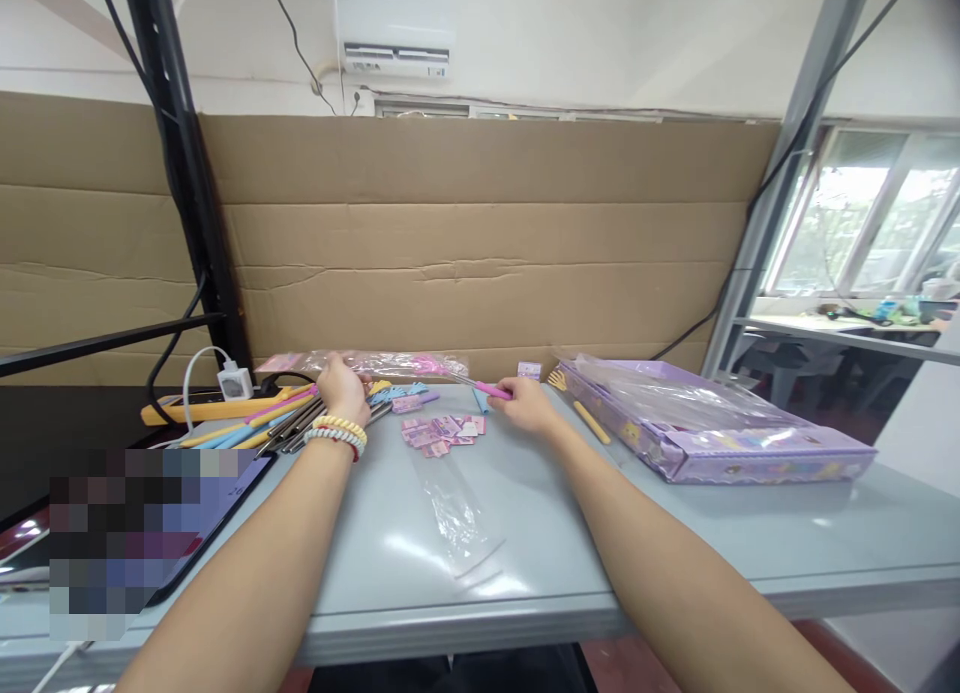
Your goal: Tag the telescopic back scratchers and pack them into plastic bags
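Observation:
My right hand (525, 405) grips the pink handle of a back scratcher (495, 391), whose thin metal shaft points left. Its pink claw end lies at a long clear plastic bag (390, 362) with pink printing. My left hand (343, 391), fingers curled and partly hidden, holds that bag near its middle. Below the left hand are several more back scratchers (289, 418) with metal shafts and coloured handles, plus blue claw ends (397, 393). Small pink and purple printed cards (439, 433) lie scattered between my hands. A yellow back scratcher (592, 423) lies right of my right hand.
An open purple box (765, 453) with clear plastic inside stands at the right. A clear plastic sleeve (457, 523) lies at the front middle. On the left are a tablet (217, 533), a white charger (235, 382) and cable. Cardboard (487, 233) walls off the back.

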A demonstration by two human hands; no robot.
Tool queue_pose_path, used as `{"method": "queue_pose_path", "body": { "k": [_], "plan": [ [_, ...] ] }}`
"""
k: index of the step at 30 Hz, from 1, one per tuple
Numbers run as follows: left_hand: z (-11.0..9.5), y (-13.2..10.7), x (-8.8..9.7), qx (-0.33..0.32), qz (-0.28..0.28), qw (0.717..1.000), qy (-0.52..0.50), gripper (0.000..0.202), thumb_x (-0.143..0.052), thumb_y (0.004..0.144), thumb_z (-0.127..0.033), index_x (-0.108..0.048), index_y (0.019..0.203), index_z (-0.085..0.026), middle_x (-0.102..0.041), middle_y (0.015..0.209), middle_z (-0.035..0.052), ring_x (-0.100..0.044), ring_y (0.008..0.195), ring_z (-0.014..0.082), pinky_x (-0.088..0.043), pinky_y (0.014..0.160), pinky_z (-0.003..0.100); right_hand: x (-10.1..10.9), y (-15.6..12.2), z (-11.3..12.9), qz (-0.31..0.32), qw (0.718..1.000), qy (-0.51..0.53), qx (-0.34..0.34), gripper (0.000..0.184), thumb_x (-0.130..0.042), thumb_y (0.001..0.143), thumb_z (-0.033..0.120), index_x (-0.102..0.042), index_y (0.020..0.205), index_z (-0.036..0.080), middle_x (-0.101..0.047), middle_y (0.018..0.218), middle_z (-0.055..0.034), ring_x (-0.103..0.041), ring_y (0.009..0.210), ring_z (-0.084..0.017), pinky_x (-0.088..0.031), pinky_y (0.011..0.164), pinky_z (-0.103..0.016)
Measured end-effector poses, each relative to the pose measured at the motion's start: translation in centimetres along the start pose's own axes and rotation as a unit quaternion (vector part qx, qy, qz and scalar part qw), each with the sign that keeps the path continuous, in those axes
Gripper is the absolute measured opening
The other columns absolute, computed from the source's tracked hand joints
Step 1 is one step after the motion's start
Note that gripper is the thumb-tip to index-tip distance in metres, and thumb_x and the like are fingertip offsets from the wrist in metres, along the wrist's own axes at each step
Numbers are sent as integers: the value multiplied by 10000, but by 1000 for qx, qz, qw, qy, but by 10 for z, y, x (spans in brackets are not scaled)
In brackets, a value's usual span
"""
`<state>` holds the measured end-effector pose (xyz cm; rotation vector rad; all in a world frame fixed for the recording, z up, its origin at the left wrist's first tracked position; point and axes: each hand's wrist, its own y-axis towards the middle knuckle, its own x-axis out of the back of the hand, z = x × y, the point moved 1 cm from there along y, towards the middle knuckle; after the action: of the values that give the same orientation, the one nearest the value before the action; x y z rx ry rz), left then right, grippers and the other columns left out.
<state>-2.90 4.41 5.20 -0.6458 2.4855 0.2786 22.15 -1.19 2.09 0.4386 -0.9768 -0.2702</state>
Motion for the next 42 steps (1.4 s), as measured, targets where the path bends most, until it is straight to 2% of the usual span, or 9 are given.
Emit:
{"method": "queue_pose_path", "body": {
  "k": [3,7,14,19,25,28,31,37,42],
  "plan": [
    [2,3,4,42,20,999,-3,145,-385,810,-226,-468,705,-169,-440,481,-47,-410,315,71,-293,311,159,1,0,-8,-28,998,37,-43,216,-532,685,359,-551,619,154,-489,559,23,-418,541,-108,-251,495,-221],
    [10,-3,3,58,48,997,-10,125,-383,781,-131,-441,676,-166,-441,467,-45,-435,333,76,-333,337,160,2,-1,-8,-67,993,59,-75,336,-532,681,487,-501,575,170,-432,522,35,-391,510,-106,-246,474,-224],
    [5,-1,4,54,39,996,-54,182,-293,863,-203,-397,715,-182,-454,483,-43,-480,381,88,-429,423,199,8,1,-8,-131,981,54,-135,413,-459,726,510,-386,468,197,-338,450,26,-327,462,-110,-226,451,-244],
    [13,-9,0,80,113,990,-16,162,-341,881,-243,-410,747,-182,-491,516,-33,-500,379,91,-444,413,207,10,2,1,-139,978,95,-125,430,-412,754,521,-265,501,206,-268,477,41,-269,484,-94,-189,457,-237],
    [32,-30,-8,131,196,970,55,140,-483,845,-302,-416,811,-184,-530,583,-20,-550,408,106,-475,416,226,9,2,6,-122,984,99,-82,418,-430,749,509,-261,522,201,-267,498,46,-269,497,-88,-183,468,-230],
    [34,-36,-7,174,238,950,107,157,-486,841,-308,-427,797,-169,-547,578,4,-549,408,107,-460,399,211,7,0,8,-104,987,97,-69,431,-463,735,513,-264,521,195,-260,506,49,-265,500,-84,-188,475,-228],
    [32,-37,-5,226,276,917,179,171,-485,832,-318,-437,763,-169,-554,538,13,-520,382,104,-423,363,194,6,-2,11,-100,986,129,-43,450,-466,738,515,-231,526,196,-238,513,50,-243,504,-80,-187,477,-228],
    [28,-34,-1,279,290,878,260,266,-532,768,-328,-411,584,-179,-445,395,-24,-431,323,87,-314,298,162,6,-4,13,-118,979,164,-14,477,-477,734,538,-224,514,199,-214,508,50,-224,497,-80,-177,473,-234],
    [29,-37,-3,267,298,860,318,310,-517,751,-310,-370,509,-182,-398,362,-29,-388,297,77,-225,290,162,4,-2,13,-97,979,177,13,487,-469,747,548,-224,514,198,-206,503,52,-211,486,-79,-168,469,-239]
  ]
}}
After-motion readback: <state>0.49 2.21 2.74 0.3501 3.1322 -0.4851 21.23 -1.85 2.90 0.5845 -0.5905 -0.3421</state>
